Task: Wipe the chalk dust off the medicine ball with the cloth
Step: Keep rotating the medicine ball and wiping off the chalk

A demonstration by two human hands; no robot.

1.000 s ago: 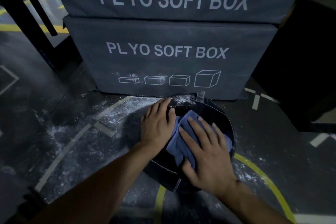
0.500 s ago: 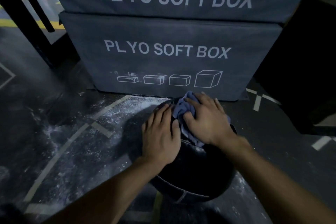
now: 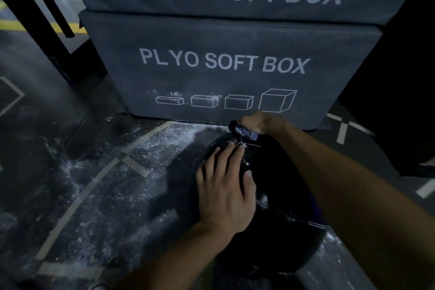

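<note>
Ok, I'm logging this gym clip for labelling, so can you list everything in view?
medicine ball: one, black, on the floor in front of the boxes
cloth: one, blue, bunched at the ball's far top
plyo soft boxes: two, grey, stacked behind the ball
chalk dust: white, scattered on the floor left of the ball
floor: dark, with pale and yellow lines
left hand: flat on the ball
right hand: gripping the cloth
</note>
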